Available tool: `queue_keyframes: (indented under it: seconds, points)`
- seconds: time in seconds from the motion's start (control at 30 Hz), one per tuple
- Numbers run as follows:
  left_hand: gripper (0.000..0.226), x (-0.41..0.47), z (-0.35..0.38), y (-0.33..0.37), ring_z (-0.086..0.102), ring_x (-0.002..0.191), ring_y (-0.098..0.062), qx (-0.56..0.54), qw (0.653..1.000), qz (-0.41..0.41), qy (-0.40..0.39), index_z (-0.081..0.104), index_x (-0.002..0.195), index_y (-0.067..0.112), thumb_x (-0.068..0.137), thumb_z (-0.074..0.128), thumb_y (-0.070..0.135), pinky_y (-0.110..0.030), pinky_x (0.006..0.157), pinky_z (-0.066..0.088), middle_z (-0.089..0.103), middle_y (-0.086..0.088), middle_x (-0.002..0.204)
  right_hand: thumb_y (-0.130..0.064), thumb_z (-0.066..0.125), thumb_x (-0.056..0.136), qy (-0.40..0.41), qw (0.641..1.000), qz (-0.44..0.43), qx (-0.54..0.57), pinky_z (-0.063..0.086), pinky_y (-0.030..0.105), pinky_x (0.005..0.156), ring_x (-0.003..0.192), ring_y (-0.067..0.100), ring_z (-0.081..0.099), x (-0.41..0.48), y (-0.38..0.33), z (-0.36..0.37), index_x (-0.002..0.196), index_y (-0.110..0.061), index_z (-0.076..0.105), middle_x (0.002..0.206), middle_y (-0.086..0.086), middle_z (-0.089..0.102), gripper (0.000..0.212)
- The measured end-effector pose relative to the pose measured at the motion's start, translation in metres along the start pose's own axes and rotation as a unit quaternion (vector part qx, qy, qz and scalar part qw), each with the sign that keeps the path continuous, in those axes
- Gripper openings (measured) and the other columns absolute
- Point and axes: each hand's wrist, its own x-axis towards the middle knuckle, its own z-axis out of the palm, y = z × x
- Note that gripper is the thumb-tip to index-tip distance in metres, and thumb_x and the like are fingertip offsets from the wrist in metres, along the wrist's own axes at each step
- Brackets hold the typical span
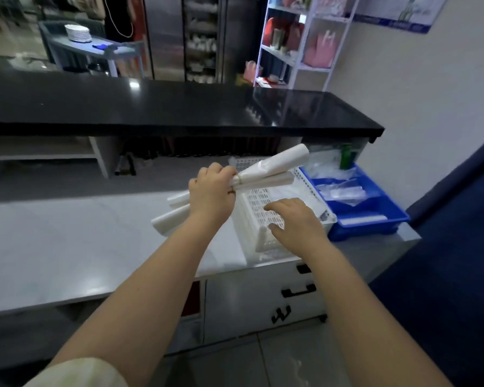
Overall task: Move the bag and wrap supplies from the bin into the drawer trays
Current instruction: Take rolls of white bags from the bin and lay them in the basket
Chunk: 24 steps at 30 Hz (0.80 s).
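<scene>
Gripping the banded white rolls (277,164) in your left hand (211,195) over the bin (253,208), right hand (296,222) spread above its near wall, you probably next carry them to the blue tray (347,233) at the right end of the worktop (67,247).

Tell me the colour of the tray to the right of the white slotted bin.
The tray is blue, as the head view shows.

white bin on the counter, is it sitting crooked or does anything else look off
The white bin sits skewed, its near corner close to the counter edge, so it looks easy to knock off. The roll bundle in the left grip fans out unevenly around its band. No spill or damage shows.
</scene>
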Motion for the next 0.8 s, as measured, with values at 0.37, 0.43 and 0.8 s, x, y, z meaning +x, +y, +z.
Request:
queue_keyframes:
  seconds: [0.37, 0.43, 0.8]
  points:
    - [0.026, 0.115, 0.069, 0.041, 0.055, 0.086, -0.013, -0.195, 0.975, -0.043, -0.099, 0.061, 0.090, 0.038, 0.071, 0.069, 0.023, -0.035, 0.071, 0.048, 0.055, 0.013, 0.092, -0.029, 0.064, 0.087, 0.118, 0.890, 0.229, 0.376, 0.048, 0.026, 0.083, 0.103, 0.008, 0.057, 0.089, 0.083, 0.026, 0.115, -0.031, 0.055, 0.114, -0.016, 0.058, 0.030]
    - [0.028, 0.136, 0.073, 0.047, 0.058, 0.082, -0.011, -0.304, 0.938, -0.091, -0.138, 0.063, 0.087, 0.036, 0.066, 0.076, 0.021, -0.032, 0.070, 0.051, 0.059, 0.013, 0.088, -0.031, 0.066, 0.086, 0.104, 0.833, 0.266, 0.473, 0.052, 0.032, 0.085, 0.102, 0.012, 0.059, 0.108, 0.088, 0.028, 0.113, -0.031, 0.055, 0.112, -0.010, 0.061, 0.029]
    - [0.047, 0.169, 0.148, 0.063, 0.069, 0.089, -0.020, -0.507, 0.716, -0.303, -0.371, 0.056, 0.108, 0.021, 0.069, 0.084, 0.019, -0.043, 0.073, 0.059, 0.069, -0.002, 0.102, -0.011, 0.067, 0.083, 0.078, 0.642, 0.272, 0.713, 0.056, 0.048, 0.084, 0.102, 0.032, 0.067, 0.158, 0.156, 0.031, 0.125, -0.016, 0.053, 0.116, 0.013, 0.067, 0.044]
